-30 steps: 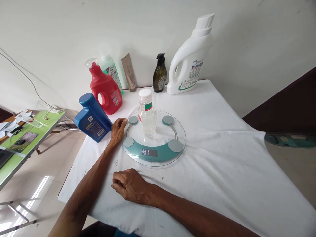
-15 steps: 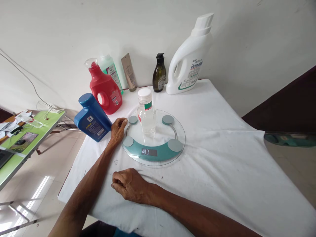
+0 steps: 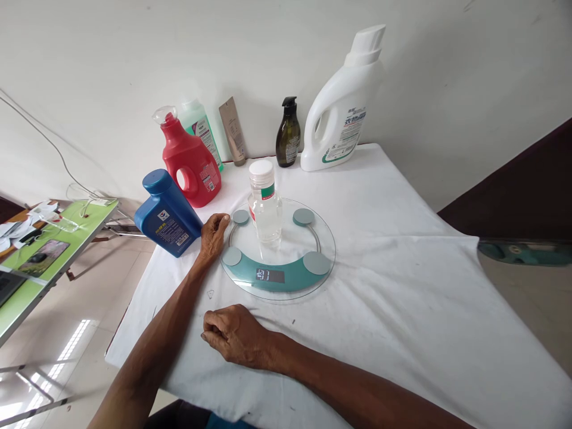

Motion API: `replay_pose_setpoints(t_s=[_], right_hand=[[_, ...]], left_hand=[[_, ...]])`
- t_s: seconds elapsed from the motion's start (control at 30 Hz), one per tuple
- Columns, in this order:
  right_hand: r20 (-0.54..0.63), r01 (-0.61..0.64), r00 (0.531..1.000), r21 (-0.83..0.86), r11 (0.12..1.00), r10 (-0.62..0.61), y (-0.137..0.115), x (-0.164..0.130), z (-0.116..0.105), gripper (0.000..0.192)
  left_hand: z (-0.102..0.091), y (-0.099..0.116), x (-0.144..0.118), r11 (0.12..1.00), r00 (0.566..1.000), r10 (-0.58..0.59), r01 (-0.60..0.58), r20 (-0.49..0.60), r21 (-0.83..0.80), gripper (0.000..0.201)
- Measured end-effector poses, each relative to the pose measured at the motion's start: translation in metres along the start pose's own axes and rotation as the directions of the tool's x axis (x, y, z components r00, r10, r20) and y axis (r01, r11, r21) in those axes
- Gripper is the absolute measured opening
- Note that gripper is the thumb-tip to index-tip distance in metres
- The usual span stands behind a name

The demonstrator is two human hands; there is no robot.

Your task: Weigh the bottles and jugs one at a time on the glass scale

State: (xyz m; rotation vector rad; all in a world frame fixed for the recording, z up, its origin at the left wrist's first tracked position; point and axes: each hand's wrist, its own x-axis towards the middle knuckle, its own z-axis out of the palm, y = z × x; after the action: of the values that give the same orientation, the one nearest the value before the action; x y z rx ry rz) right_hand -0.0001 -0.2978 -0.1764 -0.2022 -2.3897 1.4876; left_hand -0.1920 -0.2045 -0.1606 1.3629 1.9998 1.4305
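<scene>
A round glass scale (image 3: 281, 280) with a lit display lies on the white-clothed table. On its glass stands an upright clear bottle (image 3: 269, 217) of colourless liquid, with a white cap and a green and red label. My left hand (image 3: 213, 236) rests with curled fingers at the scale's left rim, close to a blue bottle (image 3: 167, 217); whether it touches the rim I cannot tell. Nothing shows in it. Nearer to me, my right hand (image 3: 235, 335) lies on the cloth as a loose fist, apart from the scale, with nothing visible in it.
Along the wall stand a red jug (image 3: 192, 161), a green bottle (image 3: 208, 132), a brown tube (image 3: 232, 132), a dark pump bottle (image 3: 288, 136) and a large white detergent jug (image 3: 342, 113). A green side table (image 3: 67, 220) with papers is at left.
</scene>
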Motion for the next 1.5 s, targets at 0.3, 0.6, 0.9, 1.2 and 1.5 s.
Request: replay_pose_setpoints(t_s=[0.3,0.6,0.9,1.2,1.5], right_hand=[[0.008,0.003,1.0,-0.027,1.0,-0.003,0.0,0.001,0.0,0.03],[0.016,0.004,1.0,-0.047,0.999,-0.003,-0.001,0.001,-0.001,0.032],[0.013,-0.019,1.0,-0.069,0.997,0.02,-0.003,0.003,-0.002,0.025],[0.02,-0.033,0.999,-0.027,0.999,0.033,-0.003,0.002,-0.003,0.02],[0.032,-0.081,0.996,0.017,0.997,0.08,-0.004,0.001,-0.003,0.011]], left_hand=[[0.0,-0.001,0.0,1.0,1.0,0.006,-0.006,0.001,0.014,0.039],[-0.004,0.006,-0.007,0.991,0.992,0.128,-0.128,0.02,0.034,0.061],[-0.018,0.055,-0.019,0.935,0.936,0.35,-0.351,-0.035,-0.047,0.08],[0.006,0.084,-0.022,0.962,0.958,0.257,-0.241,0.124,-0.13,0.113],[0.043,0.099,-0.007,0.994,0.984,0.094,-0.1,0.153,0.036,0.049]])
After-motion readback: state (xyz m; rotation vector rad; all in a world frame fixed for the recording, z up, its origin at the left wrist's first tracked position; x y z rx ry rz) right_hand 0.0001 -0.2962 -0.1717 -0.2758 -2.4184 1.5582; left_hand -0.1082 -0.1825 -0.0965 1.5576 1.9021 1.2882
